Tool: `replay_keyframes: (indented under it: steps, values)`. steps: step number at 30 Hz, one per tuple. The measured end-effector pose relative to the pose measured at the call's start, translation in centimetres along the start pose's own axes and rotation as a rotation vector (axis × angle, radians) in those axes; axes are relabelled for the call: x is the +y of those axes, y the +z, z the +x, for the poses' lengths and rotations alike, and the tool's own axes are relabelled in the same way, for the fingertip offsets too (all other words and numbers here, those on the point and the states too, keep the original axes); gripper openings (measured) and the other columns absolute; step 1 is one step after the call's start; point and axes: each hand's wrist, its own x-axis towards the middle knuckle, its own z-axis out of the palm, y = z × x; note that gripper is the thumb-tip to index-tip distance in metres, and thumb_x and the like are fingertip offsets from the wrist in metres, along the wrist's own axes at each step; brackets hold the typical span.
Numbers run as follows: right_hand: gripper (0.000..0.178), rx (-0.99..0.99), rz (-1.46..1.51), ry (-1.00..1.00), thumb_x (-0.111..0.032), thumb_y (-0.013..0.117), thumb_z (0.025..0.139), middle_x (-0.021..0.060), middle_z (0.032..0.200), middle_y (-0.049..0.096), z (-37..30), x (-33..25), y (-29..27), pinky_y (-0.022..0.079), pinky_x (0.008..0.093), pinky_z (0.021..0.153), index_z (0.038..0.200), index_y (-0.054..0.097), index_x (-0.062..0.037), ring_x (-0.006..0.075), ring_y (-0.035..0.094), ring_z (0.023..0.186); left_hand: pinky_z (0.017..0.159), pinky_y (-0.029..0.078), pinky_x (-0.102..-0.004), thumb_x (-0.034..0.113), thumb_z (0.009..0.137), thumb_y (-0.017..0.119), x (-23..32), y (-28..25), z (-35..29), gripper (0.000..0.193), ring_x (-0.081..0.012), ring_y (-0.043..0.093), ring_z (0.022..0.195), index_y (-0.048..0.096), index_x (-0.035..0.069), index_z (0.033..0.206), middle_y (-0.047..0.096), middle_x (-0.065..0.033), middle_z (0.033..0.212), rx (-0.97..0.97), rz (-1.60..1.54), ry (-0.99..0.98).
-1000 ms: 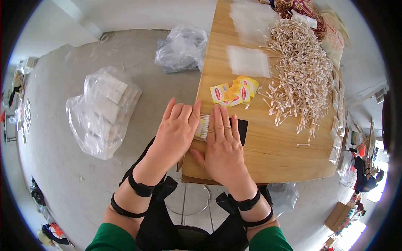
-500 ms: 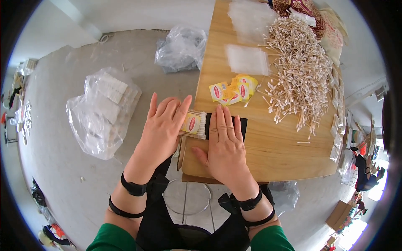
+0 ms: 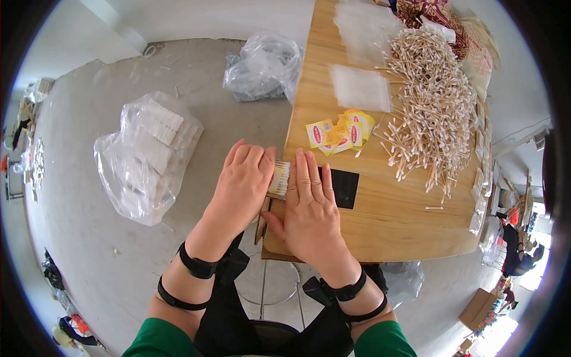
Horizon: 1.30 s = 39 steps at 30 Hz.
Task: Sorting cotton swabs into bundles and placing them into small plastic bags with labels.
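A clear flat pack of cotton swabs (image 3: 282,178) with a yellow label lies at the table's left edge. My left hand (image 3: 242,187) is closed round the pack's left part and hides most of it. White swab tips show at the pack's right end. My right hand (image 3: 313,214) lies flat with straight fingers and its thumb out, its fingers against those tips. Under and beside the right fingers is a thin black rectangular pad (image 3: 346,189). Just beyond the hands, several yellow and white label cards (image 3: 322,134) overlap on the wood.
A large heap of loose cotton swabs (image 3: 431,107) covers the right side of the wooden table (image 3: 392,229). Clear plastic bags (image 3: 360,88) lie flat at the far side. On the floor to the left stands a clear sack of white packs (image 3: 148,160), with another crumpled plastic bag (image 3: 262,68) behind.
My right hand has slid left off much of the black pad and up against the swab tips. My left hand has come closer to it, covering more of the pack. The view has shifted slightly.
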Motion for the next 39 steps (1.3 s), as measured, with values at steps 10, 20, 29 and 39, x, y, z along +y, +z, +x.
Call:
replay_keyframes:
  steps: [10, 20, 29, 39]
  values:
    - [0.081, 0.067, 0.112, -0.019, -0.037, 0.072, 0.089, 0.0270, 0.162, 0.036, 0.7, -0.7, 0.8, 0.026, 0.0549, 0.124, 0.150, 0.044, 0.0080, 0.0406, 0.034, 0.152, 0.103, 0.045, -0.0474, -0.005, 0.079, 0.062, -3.4, -0.9, -1.4, 0.045, -0.0384, 0.059, 0.108, 0.060, 0.002, 0.124, 0.060, -0.0160, 0.104, -0.020, -0.125, -0.116]
    - [0.046, 0.409, 0.476, -0.019, -0.003, 0.079, 0.080, 0.0215, 0.133, 0.059, -1.7, 3.8, -3.0, 0.047, 0.0541, 0.107, 0.123, 0.063, 0.0007, 0.0447, 0.055, 0.132, 0.099, 0.049, -0.0353, -0.004, 0.090, 0.067, 1.3, -2.0, 1.2, 0.046, -0.0268, 0.064, 0.114, 0.060, 0.003, 0.135, 0.065, -0.0143, 0.121, 0.199, -0.845, -0.444]
    - [0.034, 0.673, 0.391, -0.059, -0.001, 0.082, 0.075, 0.0083, 0.118, 0.065, -5.7, 8.1, -8.8, 0.053, 0.0438, 0.092, 0.106, 0.079, -0.0129, 0.0358, 0.063, 0.117, 0.096, 0.050, -0.0358, 0.004, 0.099, 0.065, 11.9, 3.2, 4.7, 0.044, -0.0254, 0.064, 0.113, 0.055, 0.005, 0.142, 0.064, -0.0112, 0.125, -0.006, -0.992, -0.052]
    - [0.027, 0.646, 0.208, -0.076, -0.008, 0.083, 0.079, 0.0095, 0.121, 0.066, -8.2, 11.8, -8.5, 0.053, 0.0443, 0.097, 0.106, 0.081, -0.0136, 0.0376, 0.061, 0.120, 0.096, 0.050, -0.0428, -0.008, 0.082, 0.068, 15.4, 6.1, 6.4, 0.060, -0.0399, 0.061, 0.114, 0.055, 0.007, 0.138, 0.064, -0.0161, 0.119, -0.007, -1.008, 0.000]
